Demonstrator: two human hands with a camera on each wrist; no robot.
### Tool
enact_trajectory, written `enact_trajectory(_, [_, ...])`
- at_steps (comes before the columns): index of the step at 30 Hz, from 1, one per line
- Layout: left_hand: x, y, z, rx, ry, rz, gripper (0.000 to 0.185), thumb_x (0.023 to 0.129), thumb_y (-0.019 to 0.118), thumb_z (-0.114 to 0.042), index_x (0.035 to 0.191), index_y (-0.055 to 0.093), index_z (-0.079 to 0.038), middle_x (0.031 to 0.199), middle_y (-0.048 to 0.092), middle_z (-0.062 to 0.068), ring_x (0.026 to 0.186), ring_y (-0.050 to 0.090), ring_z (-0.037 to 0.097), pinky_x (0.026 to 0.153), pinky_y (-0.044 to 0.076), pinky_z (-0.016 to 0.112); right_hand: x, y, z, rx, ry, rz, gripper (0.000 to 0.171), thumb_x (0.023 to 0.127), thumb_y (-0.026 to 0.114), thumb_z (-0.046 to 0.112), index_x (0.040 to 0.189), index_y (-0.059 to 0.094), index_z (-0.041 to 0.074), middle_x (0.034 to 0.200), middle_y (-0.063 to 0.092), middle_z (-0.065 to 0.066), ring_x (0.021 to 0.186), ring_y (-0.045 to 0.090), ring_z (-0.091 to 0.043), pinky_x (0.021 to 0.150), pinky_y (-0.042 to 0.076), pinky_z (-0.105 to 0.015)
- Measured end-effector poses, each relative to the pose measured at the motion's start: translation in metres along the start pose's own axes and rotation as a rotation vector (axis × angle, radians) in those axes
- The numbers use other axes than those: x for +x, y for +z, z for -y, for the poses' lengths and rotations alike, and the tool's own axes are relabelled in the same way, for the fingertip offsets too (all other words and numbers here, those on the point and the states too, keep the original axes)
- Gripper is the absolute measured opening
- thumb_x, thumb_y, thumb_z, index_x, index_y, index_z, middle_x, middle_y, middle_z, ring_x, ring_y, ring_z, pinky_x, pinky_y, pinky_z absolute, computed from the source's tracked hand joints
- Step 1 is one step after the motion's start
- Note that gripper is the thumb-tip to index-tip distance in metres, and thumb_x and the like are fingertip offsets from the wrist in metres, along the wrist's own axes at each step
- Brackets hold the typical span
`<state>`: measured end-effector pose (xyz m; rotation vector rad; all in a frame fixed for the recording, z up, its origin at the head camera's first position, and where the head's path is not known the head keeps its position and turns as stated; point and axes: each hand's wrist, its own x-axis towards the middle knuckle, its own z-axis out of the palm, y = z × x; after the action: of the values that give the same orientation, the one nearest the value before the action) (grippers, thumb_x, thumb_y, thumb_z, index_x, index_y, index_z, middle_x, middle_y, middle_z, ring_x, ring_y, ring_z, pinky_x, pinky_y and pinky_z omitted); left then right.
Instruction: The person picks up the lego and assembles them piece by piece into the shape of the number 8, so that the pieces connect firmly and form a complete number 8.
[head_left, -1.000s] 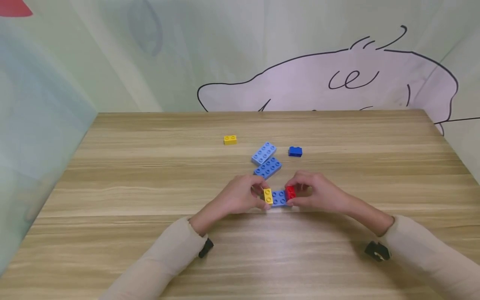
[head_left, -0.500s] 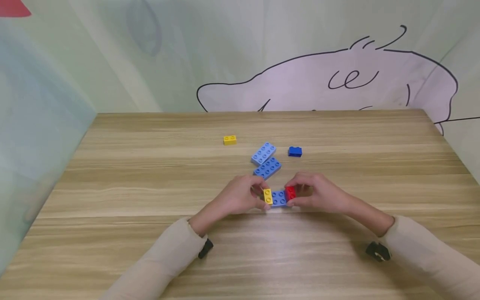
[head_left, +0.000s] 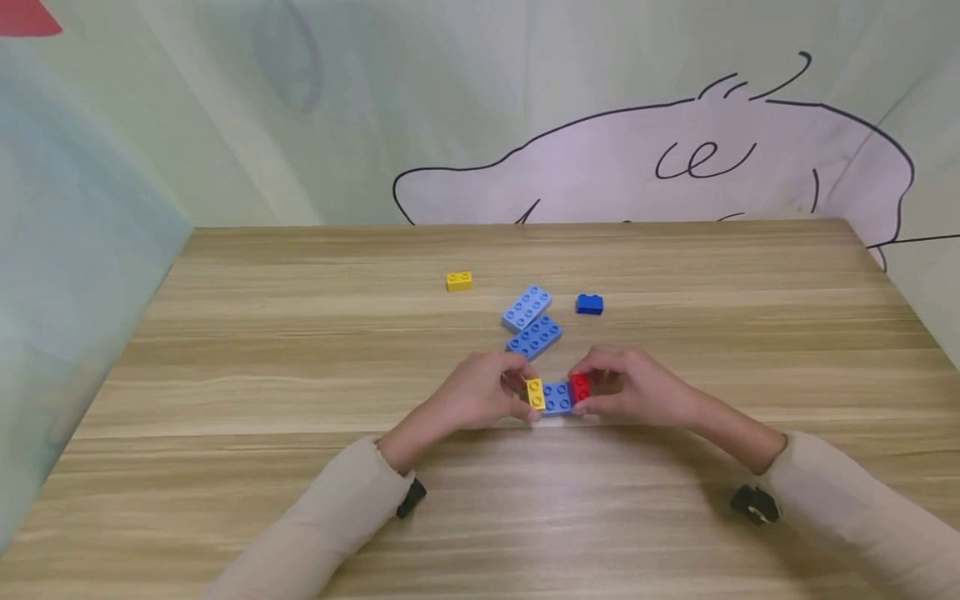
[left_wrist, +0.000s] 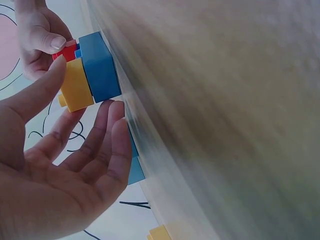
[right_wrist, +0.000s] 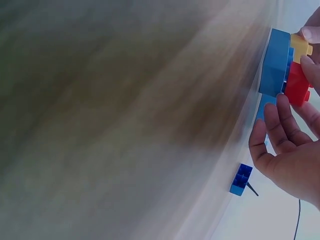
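Note:
A small blue plate lies on the wooden table, with a yellow brick on its left end and a red brick on its right end. My left hand pinches the yellow end: in the left wrist view the thumb lies on the yellow brick and the fingers touch the plate. My right hand pinches the red brick, its fingers behind the plate.
Just beyond the hands lie two loose blue plates, a light one and a darker one. A dark blue brick sits to their right, and a yellow brick farther left. A curtain wall stands behind the table.

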<state>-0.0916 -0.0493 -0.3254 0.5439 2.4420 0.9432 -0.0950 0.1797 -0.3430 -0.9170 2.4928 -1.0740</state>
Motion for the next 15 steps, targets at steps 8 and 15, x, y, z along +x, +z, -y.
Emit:
enact_trajectory(8, [-0.0011,0.0,-0.0002,-0.006,0.006,-0.002,0.035,0.071,0.079,-0.017,0.102,0.063,-0.01,0.091,0.063,0.001,0.084,0.058,0.015,0.073,0.048,0.027,0.0008,0.0008,-0.0014,0.017,-0.014,0.007,0.032,0.076,0.075,0.024,0.102,0.065,0.008,0.089,0.06,0.005,0.08,0.054,-0.015,0.07,0.05,-0.03])
enact_trajectory(15, [-0.0007,0.0004,0.0001,-0.004,0.006,-0.002,0.035,0.071,0.079,-0.017,0.101,0.063,-0.01,0.092,0.063,0.001,0.084,0.058,0.015,0.073,0.048,0.027,0.0002,0.0002,0.0004,0.019,-0.004,0.009,0.032,0.075,0.076,0.022,0.103,0.064,0.01,0.089,0.059,0.007,0.079,0.054,-0.016,0.07,0.051,-0.029])
